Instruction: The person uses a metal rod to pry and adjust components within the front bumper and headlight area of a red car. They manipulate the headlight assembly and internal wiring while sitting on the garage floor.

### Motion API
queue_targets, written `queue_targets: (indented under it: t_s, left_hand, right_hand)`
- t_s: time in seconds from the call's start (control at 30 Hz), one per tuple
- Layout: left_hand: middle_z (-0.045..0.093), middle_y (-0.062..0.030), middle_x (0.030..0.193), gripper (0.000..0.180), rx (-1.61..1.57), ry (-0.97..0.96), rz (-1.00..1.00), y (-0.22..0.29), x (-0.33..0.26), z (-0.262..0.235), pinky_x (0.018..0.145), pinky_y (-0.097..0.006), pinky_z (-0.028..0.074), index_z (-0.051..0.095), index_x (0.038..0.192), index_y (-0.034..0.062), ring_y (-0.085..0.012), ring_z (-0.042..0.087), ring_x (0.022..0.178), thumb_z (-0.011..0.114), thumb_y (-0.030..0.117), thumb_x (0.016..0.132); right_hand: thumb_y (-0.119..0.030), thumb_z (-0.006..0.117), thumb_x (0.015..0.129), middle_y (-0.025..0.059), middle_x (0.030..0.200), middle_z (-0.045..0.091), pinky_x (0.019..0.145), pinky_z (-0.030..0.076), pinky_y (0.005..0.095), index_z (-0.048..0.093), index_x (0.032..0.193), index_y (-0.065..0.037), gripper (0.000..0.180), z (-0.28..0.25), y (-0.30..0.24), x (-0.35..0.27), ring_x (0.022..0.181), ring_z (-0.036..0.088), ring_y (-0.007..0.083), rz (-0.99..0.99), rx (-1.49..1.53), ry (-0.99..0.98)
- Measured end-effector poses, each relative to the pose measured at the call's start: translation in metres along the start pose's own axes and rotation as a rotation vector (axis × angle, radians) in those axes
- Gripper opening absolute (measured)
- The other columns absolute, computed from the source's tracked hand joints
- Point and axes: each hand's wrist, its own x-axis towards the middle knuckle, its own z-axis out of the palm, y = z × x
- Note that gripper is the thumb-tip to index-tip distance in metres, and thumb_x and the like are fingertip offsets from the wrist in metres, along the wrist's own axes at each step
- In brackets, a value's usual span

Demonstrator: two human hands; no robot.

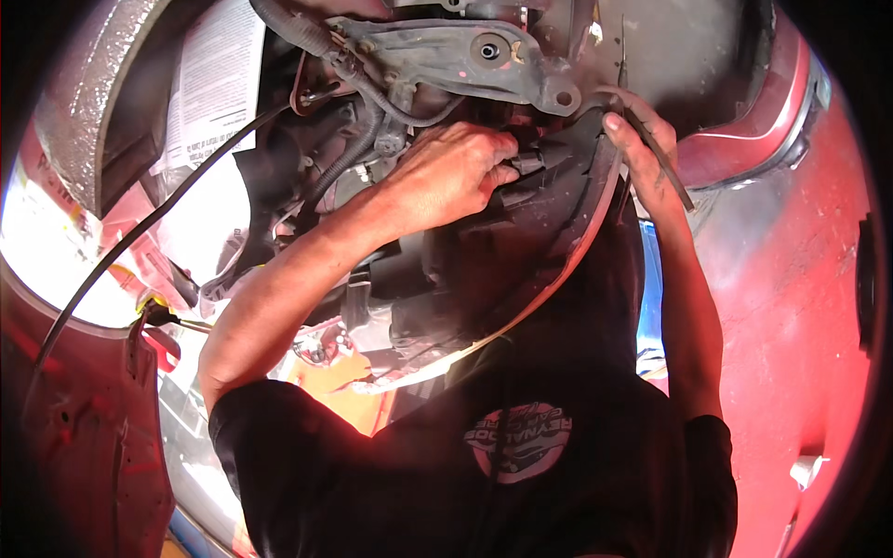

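Observation:
My left hand [451, 177] is closed, its thumb and fingertips pinched at a small dark cylindrical part [528, 162] among the car's underparts. My right hand [644, 144] is raised to the right, thumb and fingers closed at the upper end of a curved black plastic panel [581, 200] with a pale, dusty edge. Across its fingers slants a thin dark strip [672, 177]; whether the hand grips it too I cannot tell. Above both hands runs a grey metal bracket [437, 58] with round holes. What lies under my left palm is hidden.
A ribbed hose [296, 26] and wiring hang by the bracket's left end. A black cable [153, 216] crosses the left side. Red bodywork [791, 279] stands close to my right arm, with a red painted panel [84, 418] at lower left. Printed paper [216, 79] hangs at upper left.

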Motion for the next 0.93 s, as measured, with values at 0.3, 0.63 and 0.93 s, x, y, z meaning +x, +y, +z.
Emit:
queue_targets:
  t_s: [0.3, 0.63, 0.93]
  left_hand:
    - [0.073, -0.0159, 0.092, 0.018, 0.073, 0.104, 0.092, -0.009, -0.006, 0.011, 0.078, -0.049, 0.056, 0.069, 0.094, 0.0017, -0.0391, 0.07, 0.088, 0.077, 0.01, 0.081]
    - [0.068, -0.0241, 0.092, 0.025, -0.179, -0.142, -0.233, 0.009, 0.013, -0.008, 0.083, -0.048, 0.05, 0.069, 0.089, -0.0031, -0.0423, 0.066, 0.096, 0.07, 0.021, 0.093]
    - [0.067, -0.0184, 0.114, 0.032, -0.237, -0.286, -0.315, -0.003, 0.025, -0.005, 0.099, -0.04, 0.047, 0.074, 0.103, -0.001, -0.0323, 0.063, 0.114, 0.072, 0.029, 0.093]
  right_hand:
    - [-0.02, 0.069, 0.094, 0.0038, 0.098, 0.066, 0.082, 0.048, 0.0271, 0.066, 0.124, 0.001, 0.037, -0.001, -0.005, 0.0, 0.089, 0.059, 0.0126, 0.067, -0.01, -0.007]
    - [-0.02, 0.068, 0.094, 0.0042, 0.099, 0.066, 0.083, 0.047, 0.0274, 0.066, 0.125, 0.001, 0.037, -0.004, -0.004, 0.001, 0.091, 0.058, 0.013, 0.069, -0.008, -0.024]
    - [-0.025, 0.069, 0.094, 0.0056, 0.1, 0.067, 0.084, 0.048, 0.0281, 0.066, 0.126, -0.002, 0.039, -0.005, -0.006, 0.002, 0.092, 0.06, 0.0142, 0.084, -0.014, -0.032]
